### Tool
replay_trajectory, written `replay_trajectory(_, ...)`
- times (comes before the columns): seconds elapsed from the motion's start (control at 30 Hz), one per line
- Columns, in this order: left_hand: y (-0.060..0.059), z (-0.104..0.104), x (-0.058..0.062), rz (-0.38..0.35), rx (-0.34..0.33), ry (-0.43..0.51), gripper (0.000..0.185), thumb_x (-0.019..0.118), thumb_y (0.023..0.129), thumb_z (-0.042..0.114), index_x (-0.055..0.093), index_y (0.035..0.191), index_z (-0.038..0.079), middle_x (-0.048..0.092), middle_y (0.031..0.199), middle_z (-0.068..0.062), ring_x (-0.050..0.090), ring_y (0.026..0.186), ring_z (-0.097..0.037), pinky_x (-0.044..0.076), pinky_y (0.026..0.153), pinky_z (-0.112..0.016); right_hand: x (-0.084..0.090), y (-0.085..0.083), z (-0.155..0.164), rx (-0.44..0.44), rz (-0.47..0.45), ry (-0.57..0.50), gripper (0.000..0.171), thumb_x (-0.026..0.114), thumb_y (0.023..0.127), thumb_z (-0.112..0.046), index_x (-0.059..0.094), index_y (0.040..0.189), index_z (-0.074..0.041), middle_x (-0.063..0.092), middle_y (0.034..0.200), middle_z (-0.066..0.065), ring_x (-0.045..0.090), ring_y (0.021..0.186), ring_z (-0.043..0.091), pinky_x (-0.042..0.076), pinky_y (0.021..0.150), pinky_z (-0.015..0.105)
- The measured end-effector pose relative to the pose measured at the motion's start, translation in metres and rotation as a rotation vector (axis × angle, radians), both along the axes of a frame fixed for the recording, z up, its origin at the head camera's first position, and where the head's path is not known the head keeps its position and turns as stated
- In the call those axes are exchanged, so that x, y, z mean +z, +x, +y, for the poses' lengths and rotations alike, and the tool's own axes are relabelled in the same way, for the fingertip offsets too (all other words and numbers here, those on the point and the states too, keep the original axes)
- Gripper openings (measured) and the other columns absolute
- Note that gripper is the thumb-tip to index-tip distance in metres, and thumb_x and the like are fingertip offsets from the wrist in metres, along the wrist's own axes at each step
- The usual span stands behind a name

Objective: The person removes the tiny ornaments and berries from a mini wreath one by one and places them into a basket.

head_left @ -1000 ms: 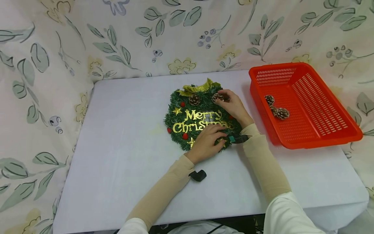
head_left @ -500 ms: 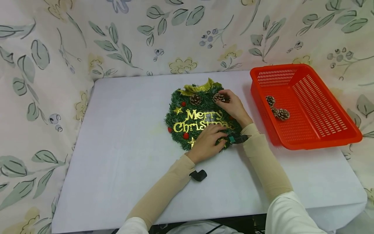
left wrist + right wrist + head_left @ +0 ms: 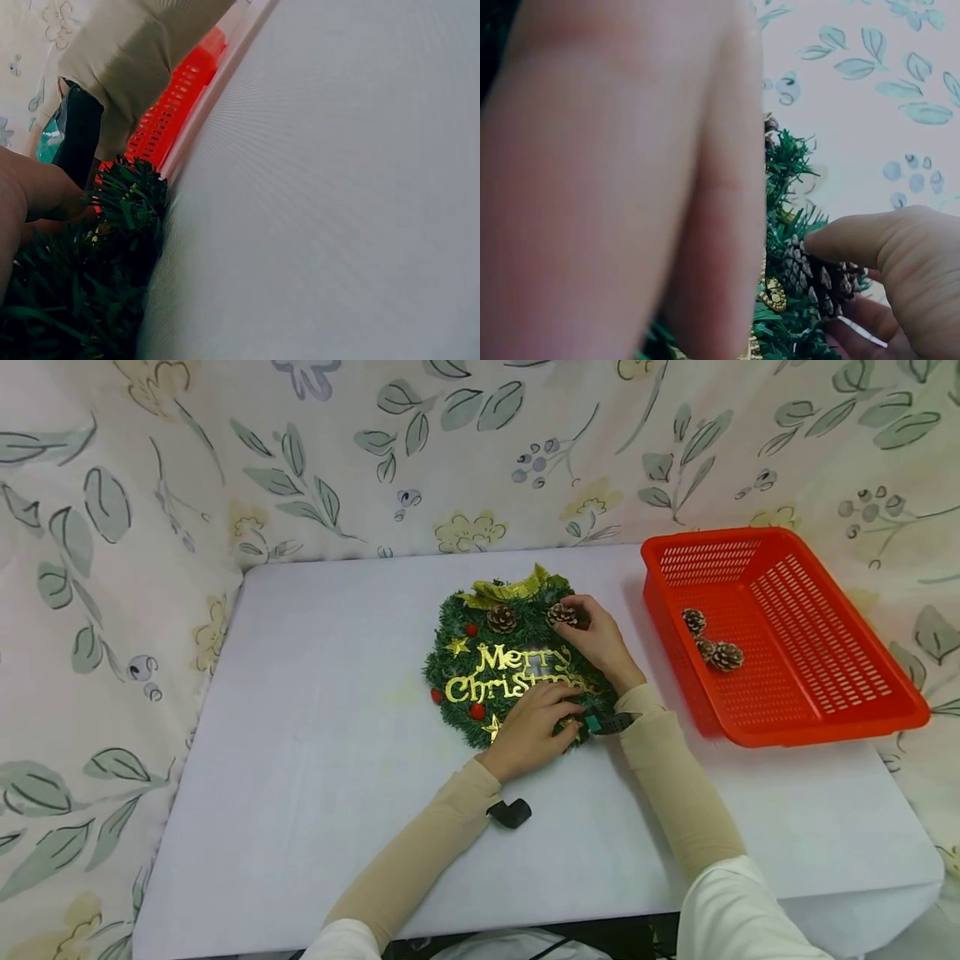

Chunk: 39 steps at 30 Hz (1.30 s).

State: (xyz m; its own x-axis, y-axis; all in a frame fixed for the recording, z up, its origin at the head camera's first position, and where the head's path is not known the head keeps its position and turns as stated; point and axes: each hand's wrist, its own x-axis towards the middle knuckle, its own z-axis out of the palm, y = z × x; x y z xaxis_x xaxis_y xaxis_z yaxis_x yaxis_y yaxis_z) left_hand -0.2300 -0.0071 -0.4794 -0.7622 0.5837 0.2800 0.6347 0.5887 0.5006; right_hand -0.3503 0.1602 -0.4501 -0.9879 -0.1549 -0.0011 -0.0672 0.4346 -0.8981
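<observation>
A green Christmas wreath (image 3: 450,672) lies on the white table, with gold "Merry Christmas" lettering (image 3: 504,687), gold stars, red berries and a gold ribbon (image 3: 517,587). My right hand (image 3: 602,639) pinches a pine cone (image 3: 561,614) between thumb and fingers at the wreath's upper right. The right wrist view shows that pine cone (image 3: 819,277) against the greenery. A second pine cone (image 3: 501,618) sits to its left, below the ribbon. My left hand (image 3: 531,727) rests on the wreath's lower right, fingers loosely bent, covering part of the lettering. Its fingers (image 3: 622,180) loom blurred in the right wrist view.
A red plastic basket (image 3: 817,681) stands right of the wreath, holding several loose pine cones (image 3: 725,656) by its near left wall. Floral cloth (image 3: 480,460) hangs behind and beside the table (image 3: 322,735).
Both hands hold nearly the same places. My right hand's fingers have shifted very slightly about the pine cone. The whole view has moved a little.
</observation>
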Motion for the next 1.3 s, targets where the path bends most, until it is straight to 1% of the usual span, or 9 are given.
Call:
replay_trajectory(0.3, 0.001, 0.001, 0.001, -0.006, 0.007, -0.011, 0.027, 0.057, 0.103, 0.027, 0.072, 0.124, 0.019, 0.057, 0.147, 0.002, 0.044, 0.143, -0.018, 0.021, 0.127, -0.033, -0.003, 0.001, 0.0, -0.025, 0.026, -0.018, 0.05, 0.068, 0.098, -0.021, 0.051, 0.143, -0.009, 0.055, 0.144, 0.016, 0.055, 0.127, 0.033, 0.048, 0.105, 0.052)
replay_trajectory(0.47, 0.001, 0.001, 0.001, -0.004, 0.009, -0.005, 0.027, 0.057, 0.103, 0.027, 0.072, 0.124, 0.02, 0.057, 0.147, 0.002, 0.045, 0.142, -0.018, 0.022, 0.127, -0.033, -0.002, 0.001, 0.001, -0.039, 0.055, -0.03, 0.05, 0.07, 0.097, -0.024, 0.053, 0.142, -0.008, 0.057, 0.141, 0.016, 0.056, 0.128, 0.032, 0.046, 0.108, 0.05)
replay_trajectory(0.63, 0.001, 0.001, 0.001, -0.002, 0.006, 0.004, 0.026, 0.058, 0.102, 0.026, 0.072, 0.123, 0.02, 0.057, 0.146, 0.001, 0.046, 0.141, -0.018, 0.022, 0.126, -0.033, 0.002, 0.002, 0.002, -0.057, 0.082, -0.02, 0.051, 0.072, 0.095, -0.026, 0.055, 0.14, -0.008, 0.059, 0.138, 0.016, 0.056, 0.125, 0.03, 0.044, 0.11, 0.049)
replay_trajectory(0.8, 0.001, 0.001, 0.0, 0.007, 0.005, 0.003, 0.026, 0.058, 0.102, 0.026, 0.072, 0.123, 0.02, 0.058, 0.146, 0.001, 0.046, 0.141, -0.017, 0.024, 0.126, -0.033, 0.008, 0.004, 0.003, -0.066, 0.097, -0.021, 0.05, 0.072, 0.095, -0.026, 0.056, 0.139, -0.008, 0.06, 0.137, 0.016, 0.056, 0.124, 0.03, 0.044, 0.109, 0.049)
replay_trajectory(1.07, 0.0, 0.001, -0.001, 0.005, 0.004, 0.001, 0.026, 0.058, 0.103, 0.028, 0.072, 0.124, 0.02, 0.057, 0.146, 0.002, 0.046, 0.141, -0.016, 0.024, 0.126, -0.033, 0.016, 0.008, 0.005, -0.057, 0.101, -0.031, 0.052, 0.071, 0.096, -0.026, 0.055, 0.141, -0.007, 0.058, 0.139, 0.017, 0.054, 0.127, 0.032, 0.043, 0.11, 0.05)
replay_trajectory(1.3, 0.001, 0.001, -0.001, 0.009, 0.005, 0.001, 0.027, 0.057, 0.103, 0.028, 0.071, 0.125, 0.02, 0.057, 0.147, 0.002, 0.045, 0.141, -0.016, 0.025, 0.125, -0.033, 0.019, 0.008, 0.007, -0.055, 0.113, -0.025, 0.051, 0.072, 0.095, -0.027, 0.056, 0.14, -0.008, 0.059, 0.138, 0.016, 0.055, 0.126, 0.031, 0.043, 0.111, 0.05)
